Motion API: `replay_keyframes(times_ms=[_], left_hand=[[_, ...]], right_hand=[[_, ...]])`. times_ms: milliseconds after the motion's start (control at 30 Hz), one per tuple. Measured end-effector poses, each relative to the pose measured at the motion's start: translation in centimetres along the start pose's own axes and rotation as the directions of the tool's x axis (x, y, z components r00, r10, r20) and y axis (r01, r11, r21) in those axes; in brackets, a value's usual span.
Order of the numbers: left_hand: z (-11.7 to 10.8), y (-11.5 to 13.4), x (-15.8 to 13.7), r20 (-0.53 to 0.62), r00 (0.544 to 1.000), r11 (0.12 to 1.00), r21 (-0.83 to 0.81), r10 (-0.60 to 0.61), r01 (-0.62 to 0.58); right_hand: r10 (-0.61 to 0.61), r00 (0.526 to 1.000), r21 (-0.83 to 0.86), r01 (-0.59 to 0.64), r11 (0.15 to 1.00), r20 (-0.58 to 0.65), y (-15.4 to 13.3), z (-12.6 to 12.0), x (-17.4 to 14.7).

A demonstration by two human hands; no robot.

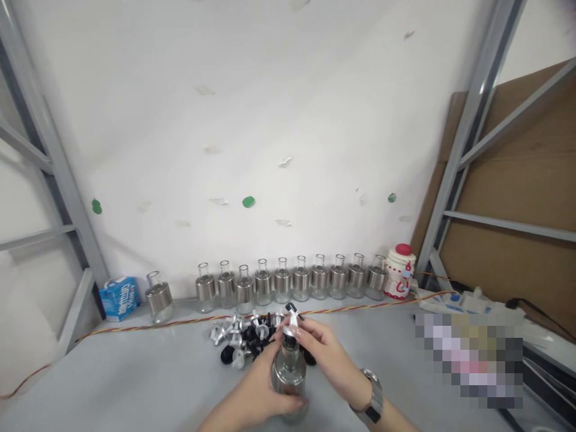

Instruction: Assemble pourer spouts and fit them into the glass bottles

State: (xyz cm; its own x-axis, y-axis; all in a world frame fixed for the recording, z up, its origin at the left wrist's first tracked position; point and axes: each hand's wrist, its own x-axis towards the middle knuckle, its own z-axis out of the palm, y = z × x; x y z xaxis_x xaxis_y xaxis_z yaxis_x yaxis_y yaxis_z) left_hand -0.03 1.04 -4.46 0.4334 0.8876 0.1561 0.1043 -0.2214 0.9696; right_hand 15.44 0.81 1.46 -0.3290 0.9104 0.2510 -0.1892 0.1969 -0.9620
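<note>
A glass bottle with a metal sleeve (pixel 289 373) stands upright at the front of the table. My left hand (pixel 256 387) is wrapped round its body. My right hand (pixel 328 351), with a watch on the wrist, pinches a silver and black pourer stopper (pixel 293 327) at the bottle's mouth. How deep the stopper sits in the neck I cannot tell. Just behind the bottle lies a pile of loose silver and black pourer stoppers (pixel 238 336), partly covered by my left hand.
Along the wall stands a row of similar bottles (pixel 282 279), with one bottle (pixel 159 298) apart on the left near a blue box (pixel 119 298). A red-topped white jar (pixel 399 273) ends the row. A twisted cord (pixel 180 324) crosses the grey table (pixel 135 372). Blurred items (pixel 470 360) lie right.
</note>
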Motion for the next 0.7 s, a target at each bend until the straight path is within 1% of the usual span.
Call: replay_keyframes(times_ms=[100,200,333,433,567,633,700], left_hand=[[0.0,0.1,0.0,0.013,1.000,1.000,0.022,0.007,-0.008],[0.1,0.4,0.0,0.038,0.999,1.000,0.008,-0.010,0.010],[0.3,0.5,-0.1,0.036,0.999,0.999,-0.019,-0.032,0.033],[0.4,0.6,-0.2,0.033,0.998,0.998,-0.015,-0.053,0.054],[0.4,1.1,-0.1,0.024,0.998,0.999,0.002,-0.050,0.050],[0.4,1.4,0.0,0.027,0.999,1.000,0.012,-0.023,0.023],[0.5,1.6,0.1,0.018,1.000,1.000,0.027,0.011,-0.012]], right_hand=[[-0.012,0.998,-0.052,0.015,0.999,0.062,-0.5,-0.4,0.2],[-0.051,0.994,-0.157,0.065,0.985,0.096,-1.0,-0.7,0.3],[-0.099,0.991,-0.273,0.121,0.954,0.093,-1.5,-0.6,0.1],[-0.121,0.990,-0.332,0.138,0.933,0.072,-1.4,-0.3,-0.2],[-0.084,0.995,-0.318,0.098,0.943,0.060,-0.1,-0.3,-0.7],[-0.063,0.996,-0.297,0.077,0.952,0.056,1.1,-0.6,-1.2],[-0.074,0.996,-0.318,0.083,0.944,0.040,2.2,-0.9,-1.7]])
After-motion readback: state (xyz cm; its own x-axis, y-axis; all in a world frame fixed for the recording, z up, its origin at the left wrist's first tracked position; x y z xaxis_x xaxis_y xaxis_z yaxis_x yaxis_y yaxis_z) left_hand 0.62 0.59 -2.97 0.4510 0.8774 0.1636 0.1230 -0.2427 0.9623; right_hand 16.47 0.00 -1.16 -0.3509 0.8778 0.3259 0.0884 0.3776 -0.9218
